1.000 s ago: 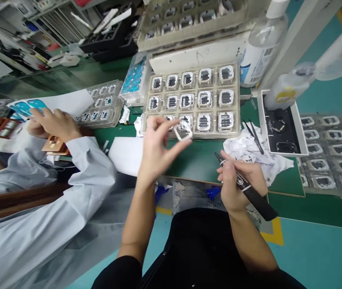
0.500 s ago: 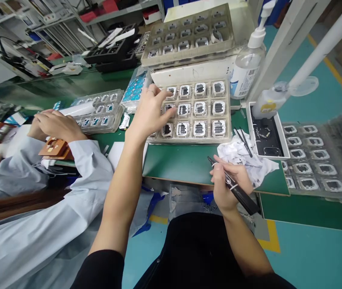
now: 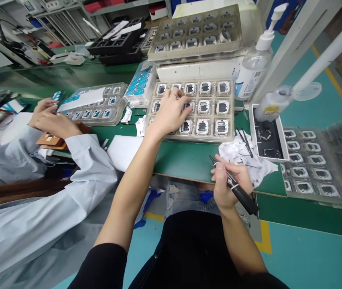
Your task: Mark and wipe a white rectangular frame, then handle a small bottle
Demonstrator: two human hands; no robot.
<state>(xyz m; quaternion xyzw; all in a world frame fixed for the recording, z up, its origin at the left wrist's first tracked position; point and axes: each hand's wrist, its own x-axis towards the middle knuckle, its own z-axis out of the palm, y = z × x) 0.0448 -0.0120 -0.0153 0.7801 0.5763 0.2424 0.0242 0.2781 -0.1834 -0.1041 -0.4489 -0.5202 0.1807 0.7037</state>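
A clear plastic tray [image 3: 189, 138] holds rows of square white-rimmed parts with dark centres. My left hand [image 3: 172, 110] reaches over its middle columns, fingers apart and bent down near a part in the middle row; whether the fingertips touch it I cannot tell. Nothing shows in that hand. My right hand [image 3: 231, 182] is wrapped round a black marker [image 3: 241, 196], its dark tip pointing up and left, above the front edge of the green table. Just beyond the marker lies a crumpled white cloth [image 3: 240, 154] with black tweezers [image 3: 245, 142] on it.
Another part-filled tray [image 3: 195, 50] is raised behind. A pump bottle [image 3: 251, 74] and a white box [image 3: 283, 136] holding a smaller bottle stand right, near stacked trays [image 3: 312, 168]. At left, a co-worker's hands [image 3: 53, 120] are beside another tray [image 3: 98, 116].
My left hand has moved right across the tray, from its left columns to the middle ones. My right hand still holds the marker in nearly the same place. The co-worker's hands have shifted slightly.
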